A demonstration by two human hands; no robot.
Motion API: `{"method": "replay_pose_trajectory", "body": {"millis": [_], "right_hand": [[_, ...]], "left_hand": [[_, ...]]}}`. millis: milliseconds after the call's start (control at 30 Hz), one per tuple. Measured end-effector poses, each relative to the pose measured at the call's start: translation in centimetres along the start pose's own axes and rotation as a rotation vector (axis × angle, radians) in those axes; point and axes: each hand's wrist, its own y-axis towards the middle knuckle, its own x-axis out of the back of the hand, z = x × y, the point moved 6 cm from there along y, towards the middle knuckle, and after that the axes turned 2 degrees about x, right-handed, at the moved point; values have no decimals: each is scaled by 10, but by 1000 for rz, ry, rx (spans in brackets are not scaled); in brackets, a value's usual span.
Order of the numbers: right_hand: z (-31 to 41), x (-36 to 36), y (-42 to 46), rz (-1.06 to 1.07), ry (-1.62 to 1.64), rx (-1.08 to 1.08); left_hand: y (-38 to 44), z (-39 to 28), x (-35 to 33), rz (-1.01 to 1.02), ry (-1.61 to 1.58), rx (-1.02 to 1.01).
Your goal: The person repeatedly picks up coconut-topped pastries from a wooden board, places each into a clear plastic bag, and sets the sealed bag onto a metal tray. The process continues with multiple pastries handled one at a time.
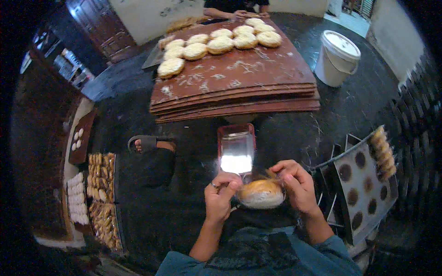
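Between my hands, low in the view, is a browned bread roll (261,194) in a clear plastic bag. My left hand (222,193) wears a ring and pinches the bag's left end between thumb and fingers. At the other end, my right hand (297,184) grips the plastic near its upper right corner. Just beyond my left fingers lies a shallow red-rimmed tray (253,138) with a shiny, reflecting inside.
Ahead, a stack of reddish-brown boards (234,77) bears several round topped breads (221,45); a person's hands (241,15) are behind it. A lidded white bucket (336,58) stands right. Nearer right is a baking tray (366,189) with rolls. Trays of packed bread (101,176) lie left.
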Motion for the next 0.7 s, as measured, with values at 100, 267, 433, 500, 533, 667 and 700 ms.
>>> {"method": "replay_pose_trajectory", "body": {"millis": [100, 267, 433, 500, 533, 667, 700], "right_hand": [[-31, 46, -28, -114, -99, -154], [-48, 63, -20, -239, -62, -158], [-67, 70, -21, -82, -193, -186], [-73, 68, -22, -219, -103, -265], [-63, 56, -19, -338, 118, -326], [-65, 58, -11, -16, -12, -533], [-47, 57, 6, 5, -126, -389]], "left_hand": [[-9, 32, 0, -183, 136, 220], [16, 47, -8, -159, 312, 99], [22, 61, -10, -38, 371, 187], [21, 68, -9, -117, 167, 248], [20, 72, -6, -95, 132, 324], [19, 80, 3, 91, 21, 506], [30, 61, 3, 92, 132, 390]]}}
